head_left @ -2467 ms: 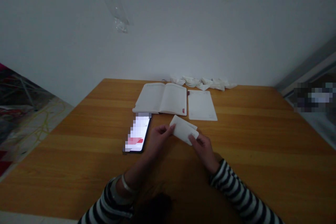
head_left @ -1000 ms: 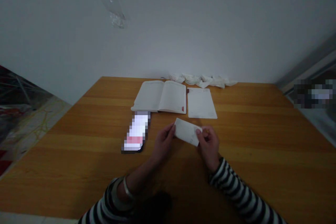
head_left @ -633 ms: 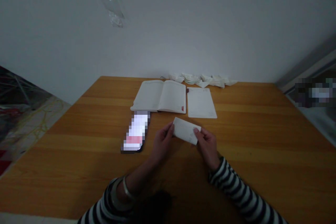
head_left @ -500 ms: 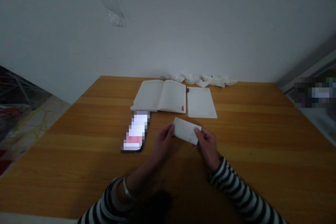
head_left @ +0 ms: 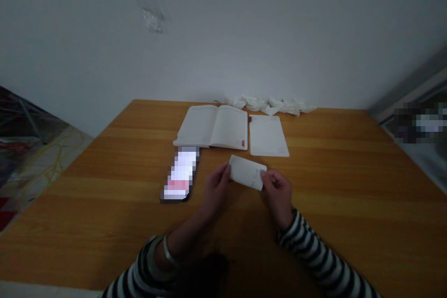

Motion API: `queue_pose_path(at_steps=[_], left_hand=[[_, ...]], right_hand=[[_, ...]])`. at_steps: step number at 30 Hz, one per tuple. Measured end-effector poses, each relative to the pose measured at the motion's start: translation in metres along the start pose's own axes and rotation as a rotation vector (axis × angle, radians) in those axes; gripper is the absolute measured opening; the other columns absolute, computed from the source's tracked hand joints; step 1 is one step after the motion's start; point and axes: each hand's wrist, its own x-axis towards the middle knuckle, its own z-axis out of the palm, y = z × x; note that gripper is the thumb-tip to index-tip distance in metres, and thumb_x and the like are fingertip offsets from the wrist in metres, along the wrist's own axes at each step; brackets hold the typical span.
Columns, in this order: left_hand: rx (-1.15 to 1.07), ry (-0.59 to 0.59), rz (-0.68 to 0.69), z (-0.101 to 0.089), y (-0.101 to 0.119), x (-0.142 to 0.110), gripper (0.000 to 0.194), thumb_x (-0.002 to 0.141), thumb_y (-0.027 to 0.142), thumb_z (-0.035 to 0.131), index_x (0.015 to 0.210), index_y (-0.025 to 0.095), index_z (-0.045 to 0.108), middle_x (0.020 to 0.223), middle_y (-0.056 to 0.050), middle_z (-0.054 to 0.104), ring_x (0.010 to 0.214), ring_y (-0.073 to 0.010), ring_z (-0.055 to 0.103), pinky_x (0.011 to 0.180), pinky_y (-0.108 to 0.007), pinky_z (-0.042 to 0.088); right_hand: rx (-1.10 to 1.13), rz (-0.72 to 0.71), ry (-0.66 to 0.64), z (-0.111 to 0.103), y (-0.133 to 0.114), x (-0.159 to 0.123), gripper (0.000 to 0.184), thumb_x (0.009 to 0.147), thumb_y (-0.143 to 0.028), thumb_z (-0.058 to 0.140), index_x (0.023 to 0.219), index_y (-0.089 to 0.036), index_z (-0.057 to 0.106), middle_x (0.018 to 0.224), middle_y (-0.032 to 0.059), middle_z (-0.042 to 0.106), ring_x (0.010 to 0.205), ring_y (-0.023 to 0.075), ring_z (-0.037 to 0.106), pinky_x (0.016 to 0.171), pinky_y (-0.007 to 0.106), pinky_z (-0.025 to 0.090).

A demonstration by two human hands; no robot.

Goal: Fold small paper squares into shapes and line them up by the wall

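Note:
A small folded sheet of lined paper, white with faint marks near its right end, is held a little above the table. My left hand pinches its left edge between thumb and fingers. At the opposite end, my right hand is closed on the right edge, thumb on top. Just beyond the paper lies an open notebook with blank-looking pages and a red mark at its lower right corner. Beside that rests a loose lined sheet. A phone with a lit, blurred-out screen lies left of my left hand.
The wooden table stands against a pale wall. Crumpled white tissues lie along its back edge. Clear plastic tape hangs on the wall. Metal bars and clutter show beyond the left edge.
Earlier the folded halves of the paper stood visibly offset; now they lie together as one rectangle. The right hand's fingers have shifted along the right edge.

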Motion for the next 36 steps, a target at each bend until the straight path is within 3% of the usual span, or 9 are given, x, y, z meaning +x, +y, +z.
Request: queue_pose_path(at_steps=[9, 36], left_hand=[[-0.004, 0.005, -0.007, 0.0003, -0.0002, -0.0018, 0.048, 0.089, 0.050, 0.064, 0.121, 0.014, 0.070, 0.118, -0.013, 0.073, 0.111, -0.0303, 0.067, 0.094, -0.041, 0.055], [-0.010, -0.010, 0.036, -0.0030, -0.0013, -0.0021, 0.044, 0.091, 0.047, 0.062, 0.122, 0.016, 0.070, 0.122, -0.012, 0.073, 0.116, -0.0293, 0.065, 0.101, -0.042, 0.051]], right_hand=[[0.032, -0.030, 0.058, 0.0020, 0.0087, 0.0012, 0.035, 0.079, -0.041, 0.075, 0.063, -0.020, 0.051, 0.054, -0.0073, 0.043, 0.050, 0.0093, 0.038, 0.049, 0.023, 0.034], [0.066, -0.014, 0.075, 0.0043, 0.0058, -0.0034, 0.036, 0.080, -0.046, 0.075, 0.067, -0.022, 0.051, 0.054, -0.0063, 0.051, 0.049, 0.0103, 0.043, 0.050, 0.024, 0.038]])
